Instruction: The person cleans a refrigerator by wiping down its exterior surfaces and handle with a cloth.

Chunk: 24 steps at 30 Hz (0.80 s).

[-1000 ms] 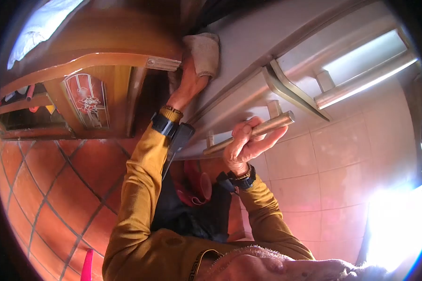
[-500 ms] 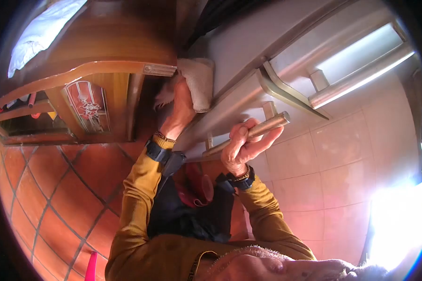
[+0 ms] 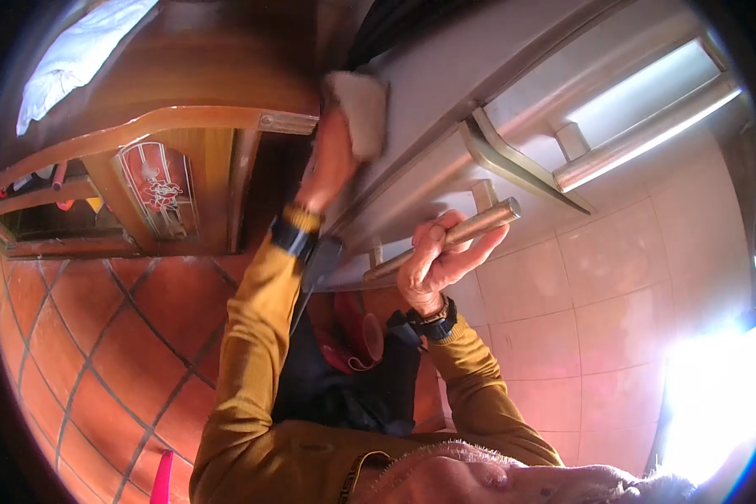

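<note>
My left hand (image 3: 331, 164) presses a pale cloth (image 3: 364, 113) against the side of a large grey metal appliance (image 3: 433, 67), which looks like a refrigerator. The cloth is slightly blurred by motion, and its palm side is hidden. My right hand (image 3: 435, 260) is closed around a round metal bar handle (image 3: 491, 220) on the appliance's lower front, with fingers wrapped over it. A second, longer bar handle (image 3: 647, 139) sits farther up to the right, apart from both hands.
At left stands a wooden cabinet (image 3: 210, 181) with a glass-fronted door, close beside my left hand. White fabric (image 3: 80, 63) lies on top of it. A red container (image 3: 363, 336) is below my arms. Floor tiles (image 3: 101, 336) are terracotta; pale wall tiles (image 3: 613, 328) are at right.
My left hand and the cloth have moved up along the appliance's side, away from my body. My right hand keeps its grip on the handle, in the same place.
</note>
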{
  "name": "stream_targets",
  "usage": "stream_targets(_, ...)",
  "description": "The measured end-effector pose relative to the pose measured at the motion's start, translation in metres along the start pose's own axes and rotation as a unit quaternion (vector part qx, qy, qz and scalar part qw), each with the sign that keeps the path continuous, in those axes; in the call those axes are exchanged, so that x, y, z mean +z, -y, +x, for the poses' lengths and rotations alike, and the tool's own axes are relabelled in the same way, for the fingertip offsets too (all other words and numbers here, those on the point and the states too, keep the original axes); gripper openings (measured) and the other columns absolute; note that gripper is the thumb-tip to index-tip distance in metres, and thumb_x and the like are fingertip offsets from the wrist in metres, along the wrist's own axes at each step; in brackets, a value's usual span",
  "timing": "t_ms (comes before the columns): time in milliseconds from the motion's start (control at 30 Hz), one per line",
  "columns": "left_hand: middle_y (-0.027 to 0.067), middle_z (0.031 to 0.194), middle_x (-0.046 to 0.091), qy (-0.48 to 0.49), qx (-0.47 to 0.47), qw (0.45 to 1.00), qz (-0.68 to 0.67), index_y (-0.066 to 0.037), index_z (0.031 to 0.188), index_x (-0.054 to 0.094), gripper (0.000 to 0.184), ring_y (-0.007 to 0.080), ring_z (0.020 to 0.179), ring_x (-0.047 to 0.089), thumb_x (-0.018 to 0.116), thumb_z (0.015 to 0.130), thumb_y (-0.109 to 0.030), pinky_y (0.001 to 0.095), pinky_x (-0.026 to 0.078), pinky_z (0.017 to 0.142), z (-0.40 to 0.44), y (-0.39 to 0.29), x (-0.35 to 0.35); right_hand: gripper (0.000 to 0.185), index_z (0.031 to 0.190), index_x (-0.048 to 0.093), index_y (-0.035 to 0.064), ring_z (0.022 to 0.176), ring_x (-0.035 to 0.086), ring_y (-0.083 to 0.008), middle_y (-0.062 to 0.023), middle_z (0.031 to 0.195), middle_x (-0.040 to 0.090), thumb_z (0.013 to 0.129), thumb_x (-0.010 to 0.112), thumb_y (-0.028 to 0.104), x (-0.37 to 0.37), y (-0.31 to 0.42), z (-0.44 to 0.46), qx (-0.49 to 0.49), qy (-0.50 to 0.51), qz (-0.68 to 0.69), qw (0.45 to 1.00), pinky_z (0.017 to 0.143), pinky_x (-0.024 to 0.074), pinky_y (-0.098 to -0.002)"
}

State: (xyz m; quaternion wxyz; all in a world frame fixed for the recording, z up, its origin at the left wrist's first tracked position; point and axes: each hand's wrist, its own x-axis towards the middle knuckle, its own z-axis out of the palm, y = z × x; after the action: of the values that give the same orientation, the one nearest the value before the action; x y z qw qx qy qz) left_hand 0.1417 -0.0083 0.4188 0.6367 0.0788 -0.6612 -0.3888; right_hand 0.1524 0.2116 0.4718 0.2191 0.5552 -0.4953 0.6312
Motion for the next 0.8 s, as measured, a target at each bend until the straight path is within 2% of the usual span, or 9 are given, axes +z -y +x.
stream_targets(133,0.0163,0.134,0.051,0.029,-0.041,0.986,0.157,-0.001,0.138,0.04,0.054,0.0282,0.124,0.049,0.053,0.085,-0.001,0.0387,0.038,0.103,0.008,-0.013,0.011,0.086,0.152,-0.012,0.0218,0.064,0.041,-0.0091,-0.0082,0.099,0.05,0.09,0.042,-0.005,-0.002,-0.002,-0.002,-0.003,-0.003,-0.033,0.999,0.054,0.0388,-0.0223)
stream_targets(233,0.0131,0.133,0.05,0.024,-0.238,0.948,-0.208,-0.002,0.136,0.042,0.047,0.025,0.123,0.048,0.044,0.096,-0.027,0.0368,0.037,0.105,-0.019,-0.062,0.012,0.088,0.152,-0.01,0.0241,0.065,0.042,-0.009,-0.0076,0.1,0.05,0.089,0.042,-0.006,-0.002,-0.004,-0.005,-0.004,-0.014,-0.051,0.999,0.055,0.0398,-0.0223)
stream_targets(300,0.0106,0.132,0.052,-0.066,-0.362,0.807,-0.461,-0.004,0.137,0.042,0.053,0.0213,0.122,0.05,0.037,0.1,-0.042,0.0363,0.038,0.105,-0.034,-0.107,-0.005,0.088,0.152,-0.01,0.0249,0.065,0.042,-0.009,-0.0077,0.101,0.05,0.088,0.043,-0.006,-0.002,-0.001,-0.005,0.005,-0.013,-0.036,0.999,0.054,0.0401,-0.0223)
stream_targets(400,0.0113,0.127,0.055,0.037,-0.171,0.905,-0.387,-0.005,0.129,0.05,0.039,0.0208,0.121,0.05,0.043,0.1,-0.028,0.0343,0.038,0.104,-0.03,-0.11,-0.006,0.089,0.152,-0.007,0.0274,0.063,0.042,-0.0089,-0.0081,0.102,0.05,0.088,0.044,-0.007,0.0,-0.001,-0.003,0.015,-0.02,-0.02,0.999,0.052,0.04,-0.0224)
stream_targets(467,0.0148,0.127,0.054,0.058,-0.006,0.987,-0.149,-0.002,0.124,0.053,0.035,0.0231,0.121,0.049,0.05,0.096,-0.023,0.0343,0.037,0.103,-0.015,-0.106,0.001,0.089,0.152,-0.007,0.0287,0.061,0.042,-0.0089,-0.0081,0.101,0.05,0.088,0.044,-0.006,0.0,-0.003,-0.005,0.016,-0.036,-0.011,0.999,0.051,0.0394,-0.0224)
stream_targets(567,0.0131,0.13,0.054,0.054,-0.049,0.967,-0.244,-0.003,0.128,0.052,0.036,0.0215,0.121,0.05,0.05,0.095,-0.018,0.0324,0.039,0.102,0.025,-0.1,0.01,0.089,0.153,-0.006,0.0283,0.06,0.041,-0.0087,-0.0079,0.1,0.05,0.088,0.044,-0.007,-0.001,0.001,-0.004,0.013,-0.018,-0.026,0.999,0.05,0.0389,-0.0224)
stream_targets(667,0.0133,0.122,0.06,0.028,0.034,0.993,-0.108,-0.004,0.123,0.056,0.032,0.0199,0.112,0.055,0.048,0.095,-0.017,0.0318,0.044,0.093,0.045,-0.096,0.008,0.088,0.153,-0.007,0.0269,0.06,0.041,-0.0083,-0.0079,0.1,0.051,0.089,0.043,-0.007,0.0,-0.004,-0.002,0.006,-0.014,-0.019,1.0,0.051,0.0389,-0.0221)
stream_targets(733,0.0104,0.105,0.064,0.033,-0.013,0.997,-0.071,-0.003,0.111,0.058,0.024,0.0166,0.096,0.059,0.049,0.094,-0.017,0.0318,0.047,0.08,0.035,-0.101,0.005,0.087,0.153,-0.007,0.0262,0.061,0.041,-0.0081,-0.0079,0.1,0.051,0.089,0.043,-0.007,-0.001,-0.003,-0.004,-0.003,-0.025,-0.012,1.0,0.052,0.0389,-0.022)
stream_targets(800,0.0057,0.098,0.063,0.04,-0.041,0.988,-0.143,-0.003,0.101,0.059,0.023,0.0134,0.088,0.058,0.054,0.091,-0.024,0.0285,0.047,0.074,-0.006,-0.115,0.002,0.087,0.153,-0.007,0.025,0.061,0.041,-0.0079,-0.0078,0.099,0.051,0.088,0.043,-0.007,-0.003,-0.003,-0.003,0.008,-0.003,-0.039,0.999,0.053,0.0387,-0.0212)
